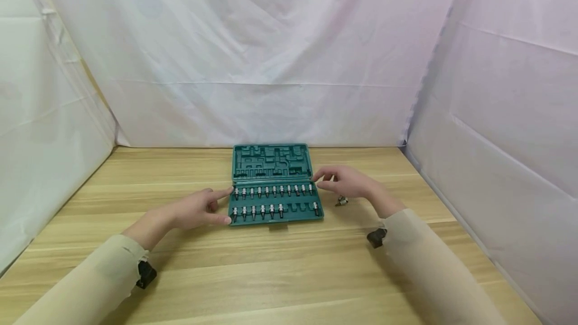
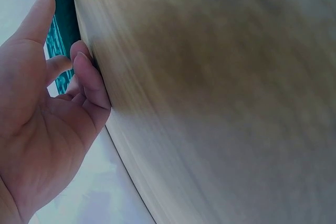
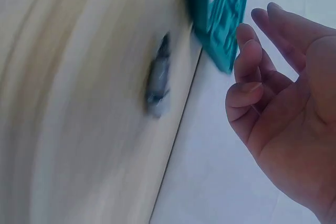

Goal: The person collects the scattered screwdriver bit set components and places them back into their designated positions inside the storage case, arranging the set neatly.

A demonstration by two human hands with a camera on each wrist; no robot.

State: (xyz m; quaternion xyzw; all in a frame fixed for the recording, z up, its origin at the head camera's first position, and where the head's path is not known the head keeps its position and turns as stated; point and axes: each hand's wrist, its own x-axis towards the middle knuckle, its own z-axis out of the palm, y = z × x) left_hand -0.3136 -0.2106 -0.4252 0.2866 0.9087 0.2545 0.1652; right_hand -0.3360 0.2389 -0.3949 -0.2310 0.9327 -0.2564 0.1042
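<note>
The head view looks forward and down from above the table's (image 1: 289,275) near edge, taking in both hands and the green case (image 1: 273,184) toward the far edge. The left wrist view sits close beside the left hand (image 2: 42,129), rolled sideways, facing the case's left edge (image 2: 62,19). The right wrist view, equally close and tilted, faces the right hand (image 3: 283,114) and the case's right corner (image 3: 218,19). All three share the case and tabletop.

My light wooden plank table (image 1: 280,275) carries an open green plastic socket case (image 1: 275,214) between my hands, one small metal socket (image 1: 341,201) under my right.
</note>
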